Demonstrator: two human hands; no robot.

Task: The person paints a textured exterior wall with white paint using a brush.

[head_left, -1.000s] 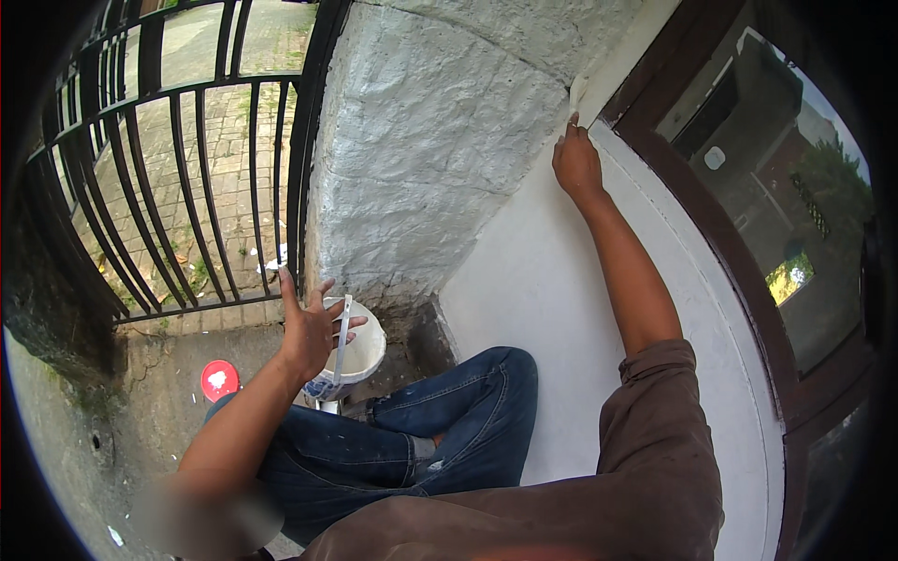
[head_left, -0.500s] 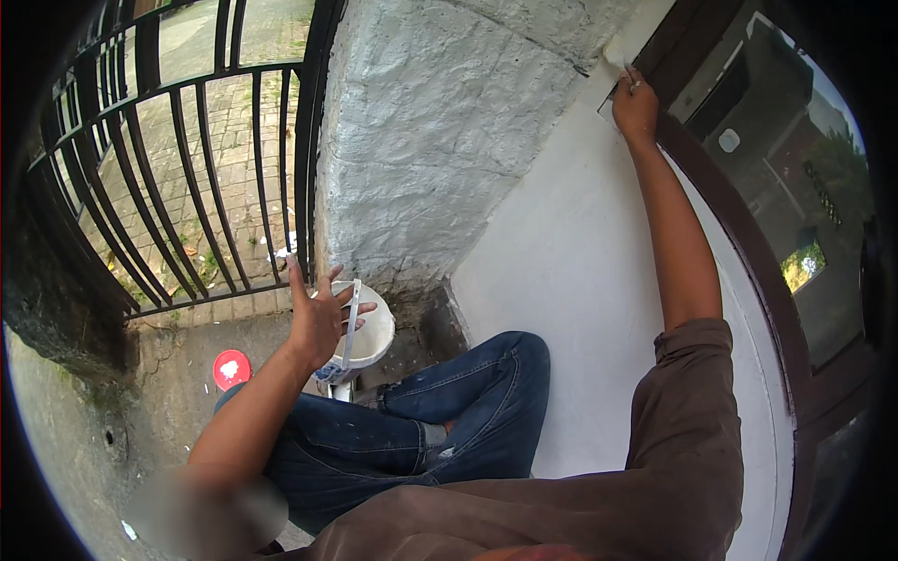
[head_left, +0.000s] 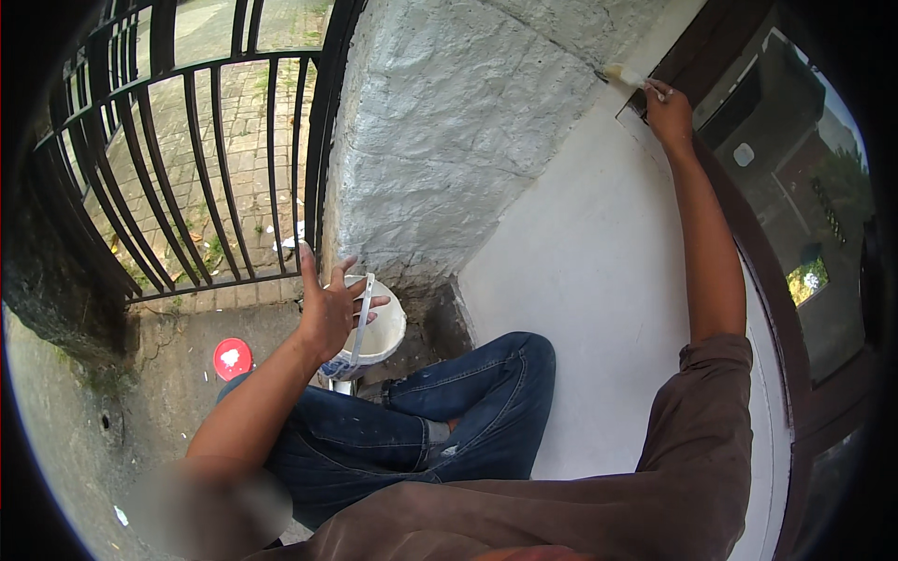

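Note:
My right hand (head_left: 670, 114), at the end of a raised, outstretched arm, grips a paintbrush (head_left: 625, 75). Its pale bristles point left, at the narrow band between the rough whitewashed wall (head_left: 440, 122) and the dark brown frame (head_left: 716, 42). Whether the bristles touch the surface I cannot tell. My left hand (head_left: 327, 316) has its fingers spread, over the side of a white bucket (head_left: 383, 332). The bucket's strap handle (head_left: 362, 318) crosses by those fingers, and I cannot tell whether it rests on them.
Low on the left, a red round lid (head_left: 232, 359) with a white blob lies on the concrete floor. A black metal gate (head_left: 192, 168) stands beyond it. A smooth white surface (head_left: 571, 271) and a glass pane (head_left: 767, 178) lie to my right. My bent legs (head_left: 458, 388) are below the bucket.
My right hand has shifted slightly right, bringing more of the paintbrush into sight. The whole view has moved a little. My left hand keeps its spread pose by the bucket.

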